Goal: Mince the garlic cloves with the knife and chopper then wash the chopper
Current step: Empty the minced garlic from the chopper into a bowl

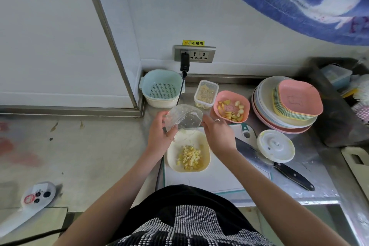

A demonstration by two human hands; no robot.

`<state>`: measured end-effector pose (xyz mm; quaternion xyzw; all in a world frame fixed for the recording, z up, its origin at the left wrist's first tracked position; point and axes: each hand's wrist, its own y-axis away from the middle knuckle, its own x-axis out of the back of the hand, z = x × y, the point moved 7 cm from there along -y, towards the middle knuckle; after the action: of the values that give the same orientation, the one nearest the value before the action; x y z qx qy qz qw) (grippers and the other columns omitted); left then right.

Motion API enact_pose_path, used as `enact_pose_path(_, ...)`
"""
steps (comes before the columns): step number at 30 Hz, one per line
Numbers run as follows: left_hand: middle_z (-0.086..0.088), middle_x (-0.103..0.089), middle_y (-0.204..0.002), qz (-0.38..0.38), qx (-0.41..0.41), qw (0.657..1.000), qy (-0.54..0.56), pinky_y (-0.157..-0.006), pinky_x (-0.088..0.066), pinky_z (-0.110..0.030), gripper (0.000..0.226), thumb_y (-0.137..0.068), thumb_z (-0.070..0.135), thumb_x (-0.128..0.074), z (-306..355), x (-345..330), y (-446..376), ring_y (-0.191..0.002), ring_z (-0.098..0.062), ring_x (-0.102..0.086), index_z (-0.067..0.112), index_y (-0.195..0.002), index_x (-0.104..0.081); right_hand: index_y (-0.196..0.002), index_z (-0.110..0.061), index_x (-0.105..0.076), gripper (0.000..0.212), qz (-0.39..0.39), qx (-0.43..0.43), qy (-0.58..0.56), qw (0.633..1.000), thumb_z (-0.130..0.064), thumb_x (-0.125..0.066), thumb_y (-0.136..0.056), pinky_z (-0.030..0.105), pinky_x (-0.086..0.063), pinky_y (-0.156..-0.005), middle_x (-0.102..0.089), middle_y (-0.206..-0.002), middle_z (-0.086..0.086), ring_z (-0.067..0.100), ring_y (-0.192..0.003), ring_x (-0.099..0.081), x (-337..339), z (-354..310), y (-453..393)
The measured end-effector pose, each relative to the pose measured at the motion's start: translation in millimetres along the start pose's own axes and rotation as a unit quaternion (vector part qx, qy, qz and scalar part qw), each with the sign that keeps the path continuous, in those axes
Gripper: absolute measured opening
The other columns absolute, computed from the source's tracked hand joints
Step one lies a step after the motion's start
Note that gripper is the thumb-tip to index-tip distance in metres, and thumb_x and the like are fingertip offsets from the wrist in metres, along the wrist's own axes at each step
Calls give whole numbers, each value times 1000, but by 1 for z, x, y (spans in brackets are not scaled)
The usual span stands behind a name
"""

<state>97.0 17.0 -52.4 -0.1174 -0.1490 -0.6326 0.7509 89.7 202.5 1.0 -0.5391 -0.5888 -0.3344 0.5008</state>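
My left hand [159, 136] grips the clear chopper bowl [183, 118], tipped over a cream square dish [205, 142]. A pile of minced garlic [189, 158] lies in that dish, and bits still cling inside the bowl. My right hand [217, 136] is at the bowl's right rim; its fingertips are hidden behind it. The dish stands on a white cutting board [215, 177]. To the right of the board, the chopper's white lid [275, 146] lies partly over the blade of the black-handled knife [291, 173]. A pink dish [231, 110] behind holds garlic cloves.
A clear tub [206, 94] of peeled garlic and a blue colander [161, 88] stand at the back near a wall socket [194, 54] with a plugged-in cable. Stacked plates [287, 106] fill the right side. The steel counter [311, 168] ends near my body.
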Motion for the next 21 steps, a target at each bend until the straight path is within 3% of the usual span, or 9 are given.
enact_pose_path(2, 0, -57, -114, 0, -8, 1000, 1, -65, -59, -46, 45, -85, 29, -66, 1, -1, 0, -107, -26, -59, 26, -124, -45, -109, -14, -56, 28, -5, 7, 40, 999, 1, -56, -86, 32, -36, -54, -60, -71, 11, 35, -79, -57, 0, -1, -3)
enact_pose_path(4, 10, -57, -111, 9, -18, 1000, 7, -77, -56, -46, 43, -85, 21, -66, 6, 0, -1, -106, -19, -58, 25, -123, -47, -121, -20, -52, 40, -46, 20, 80, 996, 0, -53, -87, 31, -34, -60, -64, -82, 8, 32, -88, -58, -10, -4, 2)
enact_pose_path(6, 11, -54, -113, 21, -33, 999, -4, -90, -46, -31, 46, -86, 13, -67, 10, 2, -2, -107, -13, -52, 16, -127, -47, -122, -22, -49, 34, -97, 35, 99, 990, -6, -49, -92, 31, -34, -62, -65, -91, 6, 29, -91, -58, -24, -6, 14)
enact_pose_path(9, 6, -49, -116, 34, -41, 998, -25, -83, -33, -10, 49, -84, 6, -68, 13, 5, -3, -105, -8, -44, 7, -129, -47, -113, -19, -51, 24, -168, 83, 99, 977, -9, -50, -92, 32, -36, -58, -59, -86, 9, 30, -85, -59, -36, -13, 32)
enact_pose_path(11, 6, -49, -116, 29, -45, 998, -18, -82, -34, -8, 49, -84, 9, -68, 16, 5, -2, -105, -8, -45, 8, -128, -47, -96, -17, -59, 21, -131, 107, 122, 978, -12, -71, -79, 28, -34, -48, -54, -66, 7, 27, -64, -60, -23, -20, 35)
enact_pose_path(13, 4, -54, -116, 8, -53, 998, -20, -88, -40, -19, 49, -82, 19, -67, 15, 1, -2, -106, -11, -50, 12, -127, -48, -77, -15, -64, 34, -47, 90, 116, 988, -8, -88, -54, 22, -31, -36, -51, -50, 4, 25, -44, -54, -7, -17, 24)
enact_pose_path(17, 1, -56, -120, -25, -54, 997, -38, -95, -45, -34, 54, -76, 32, -63, 10, -4, 2, -113, -16, -53, 16, -126, -49, -85, -14, -62, 43, -4, 62, 137, 989, 5, -80, -51, 33, -46, -49, -59, -57, 5, 31, -64, -59, 1, -9, -8)
enact_pose_path(21, -2, -55, -122, -2, -52, 998, -37, -97, -43, -34, 53, -80, 21, -67, 12, 2, -2, -113, -18, -52, 13, -128, -48, -115, -22, -62, 46, -75, 79, 150, 983, 0, -67, -74, 40, -47, -78, -68, -88, 9, 35, -101, -58, -18, -1, -2)
